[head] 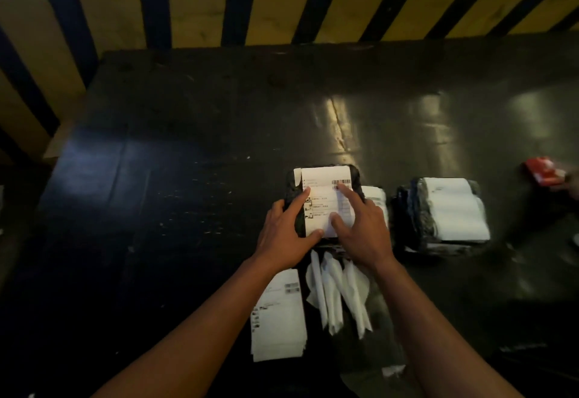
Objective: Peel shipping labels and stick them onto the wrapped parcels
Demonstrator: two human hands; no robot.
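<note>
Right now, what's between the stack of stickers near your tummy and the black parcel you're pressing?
In the head view, crumpled white backing strips lie between the label stack and the black parcel.

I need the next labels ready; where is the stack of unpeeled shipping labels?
In the head view, the label stack lies on the table under the left forearm, left of the crumpled backing strips.

This looks like a warehouse packing station. A dark, scuffed worktable (194,134) stands against a barrier painted in yellow and black hazard stripes (282,5). On it lie black-wrapped parcels (438,212) bearing white labels, a stack of printed shipping labels (279,319) and peeled backing strips (338,291).
</note>
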